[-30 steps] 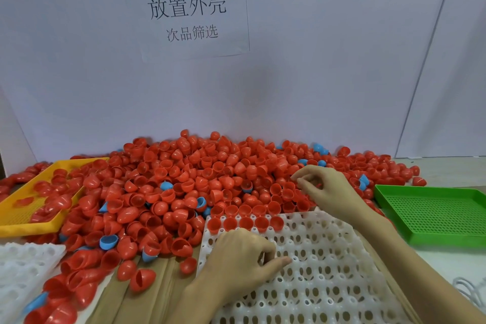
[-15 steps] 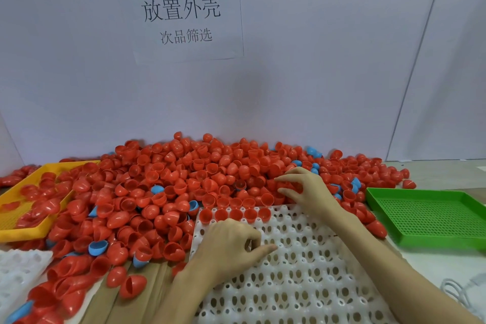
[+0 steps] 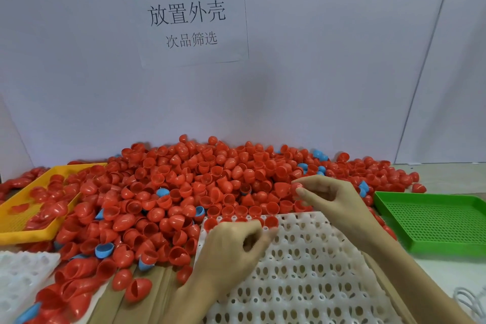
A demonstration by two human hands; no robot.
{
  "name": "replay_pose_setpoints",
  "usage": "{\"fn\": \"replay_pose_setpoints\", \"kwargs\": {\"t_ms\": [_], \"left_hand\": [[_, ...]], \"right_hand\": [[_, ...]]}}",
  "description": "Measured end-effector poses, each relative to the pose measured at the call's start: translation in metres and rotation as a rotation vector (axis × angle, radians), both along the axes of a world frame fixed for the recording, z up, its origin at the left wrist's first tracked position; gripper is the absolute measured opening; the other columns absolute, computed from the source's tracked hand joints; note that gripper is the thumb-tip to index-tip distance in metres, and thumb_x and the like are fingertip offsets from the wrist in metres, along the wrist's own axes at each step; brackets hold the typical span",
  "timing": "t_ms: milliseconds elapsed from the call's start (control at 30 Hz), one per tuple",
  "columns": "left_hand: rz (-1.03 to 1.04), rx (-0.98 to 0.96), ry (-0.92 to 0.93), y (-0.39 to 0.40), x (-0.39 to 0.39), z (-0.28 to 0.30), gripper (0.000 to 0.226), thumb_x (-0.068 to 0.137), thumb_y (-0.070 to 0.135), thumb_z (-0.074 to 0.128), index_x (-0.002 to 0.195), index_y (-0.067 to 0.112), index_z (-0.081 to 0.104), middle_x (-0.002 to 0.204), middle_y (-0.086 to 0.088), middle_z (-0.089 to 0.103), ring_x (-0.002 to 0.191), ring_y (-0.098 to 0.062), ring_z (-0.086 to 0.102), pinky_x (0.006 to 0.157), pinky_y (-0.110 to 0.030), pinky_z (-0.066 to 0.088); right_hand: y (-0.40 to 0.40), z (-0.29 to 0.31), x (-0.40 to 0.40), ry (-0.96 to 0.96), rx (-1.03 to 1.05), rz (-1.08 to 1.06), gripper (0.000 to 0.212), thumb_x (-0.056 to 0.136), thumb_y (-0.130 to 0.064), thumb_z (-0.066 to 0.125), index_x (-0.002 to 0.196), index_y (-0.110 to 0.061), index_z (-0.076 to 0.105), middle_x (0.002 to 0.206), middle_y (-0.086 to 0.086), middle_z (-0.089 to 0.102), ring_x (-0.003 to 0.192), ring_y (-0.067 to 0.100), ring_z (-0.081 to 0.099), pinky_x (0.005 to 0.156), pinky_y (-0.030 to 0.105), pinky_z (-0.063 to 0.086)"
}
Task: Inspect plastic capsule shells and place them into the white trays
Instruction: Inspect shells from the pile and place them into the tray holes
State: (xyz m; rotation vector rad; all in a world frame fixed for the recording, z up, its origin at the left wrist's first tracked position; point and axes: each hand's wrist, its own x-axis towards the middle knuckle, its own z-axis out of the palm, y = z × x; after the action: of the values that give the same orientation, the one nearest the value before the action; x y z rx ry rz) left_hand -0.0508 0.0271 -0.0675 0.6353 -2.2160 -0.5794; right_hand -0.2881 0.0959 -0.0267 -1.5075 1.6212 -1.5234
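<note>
R hand [image 3: 332, 198] pinches one red plastic capsule shell [image 3: 296, 188] betw thumb & fingertips, just above far edge of white perforated plastic tray [image 3: 315, 265]. L hand [image 3: 231, 250] rests on tray w/ fingers curled; blurred, can't tell if it holds anything. A few shells sit in tray's far row. Big heap of red & blue shells [image 3: 197, 186] covers tabletop behind. Yellow mesh tray [image 3: 15, 234] far left, green mesh tray [image 3: 436, 221] right. White wall w/ paper sign [image 3: 186, 18].
</note>
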Motion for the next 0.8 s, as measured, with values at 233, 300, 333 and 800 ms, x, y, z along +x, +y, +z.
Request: {"fn": "replay_pose_setpoints", "kwargs": {"t_ms": [233,300,333,800], "left_hand": [[0.124,-0.188,0.263,0.013,0.002,0.015,0.050,0.092,0.052,0.076,0.132,0.035,0.052,0.125,0.017,0.048,0.104,-0.005,0.060,0.086,-0.011,0.050],[0.079,-0.187,0.279,0.017,0.001,0.016,0.039,0.092,0.044,0.078,0.125,0.032,0.059,0.124,0.016,0.052,0.105,-0.006,0.062,0.088,-0.013,0.051],[0.065,-0.190,0.291,0.018,0.001,0.016,0.033,0.092,0.042,0.079,0.119,0.030,0.063,0.120,0.016,0.054,0.102,-0.008,0.064,0.086,-0.015,0.053],[-0.057,0.620,0.522,0.026,0.000,0.026,0.022,0.098,0.033,0.067,0.113,0.018,0.071,0.092,-0.007,0.079,0.079,-0.025,0.080,0.072,-0.027,0.063]], "right_hand": [[0.021,0.006,0.035,-0.045,0.099,0.326,0.014,0.099,-0.032,0.074,0.110,-0.024,0.078,0.100,0.006,0.080,0.091,0.017,0.077,0.084,0.023,0.058],[0.021,0.006,0.039,-0.063,0.103,0.348,0.016,0.099,-0.032,0.074,0.111,-0.022,0.078,0.097,0.007,0.080,0.087,0.017,0.076,0.083,0.024,0.058],[0.021,0.006,0.039,-0.076,0.103,0.349,0.017,0.099,-0.033,0.074,0.110,-0.021,0.078,0.094,0.008,0.079,0.085,0.017,0.075,0.082,0.024,0.058],[0.021,0.006,0.042,-0.218,0.130,0.235,0.048,0.107,-0.049,0.047,0.094,-0.013,0.075,0.076,0.020,0.073,0.061,0.027,0.067,0.058,0.027,0.054]]}}
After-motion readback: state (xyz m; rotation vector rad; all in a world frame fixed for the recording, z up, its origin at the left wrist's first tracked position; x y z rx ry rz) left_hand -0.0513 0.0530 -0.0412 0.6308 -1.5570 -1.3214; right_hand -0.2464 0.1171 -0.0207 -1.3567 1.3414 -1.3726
